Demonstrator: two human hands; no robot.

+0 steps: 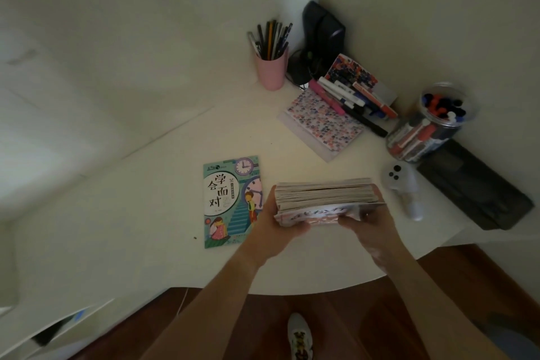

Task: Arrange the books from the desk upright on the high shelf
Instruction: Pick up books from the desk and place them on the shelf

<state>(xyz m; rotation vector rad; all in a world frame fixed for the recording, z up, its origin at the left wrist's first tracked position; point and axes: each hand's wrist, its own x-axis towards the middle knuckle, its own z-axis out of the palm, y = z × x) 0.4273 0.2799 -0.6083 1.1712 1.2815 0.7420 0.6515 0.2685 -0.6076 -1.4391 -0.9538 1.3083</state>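
A stack of several thin books (325, 194) with a pink cover on the near face is held just above the white desk (146, 213), page edges facing up. My left hand (279, 221) grips its left end and my right hand (366, 223) grips its lower right side. One teal book (230, 202) with a clock drawing lies flat on the desk, just left of my left hand. The high shelf is out of view.
A pink pen cup (271, 67) stands at the back by a black device (320, 35). A patterned notebook (323, 123) carries loose markers (350, 96). A clear jar of markers (426, 126), a black case (470, 187) and a white controller (401, 187) lie at right.
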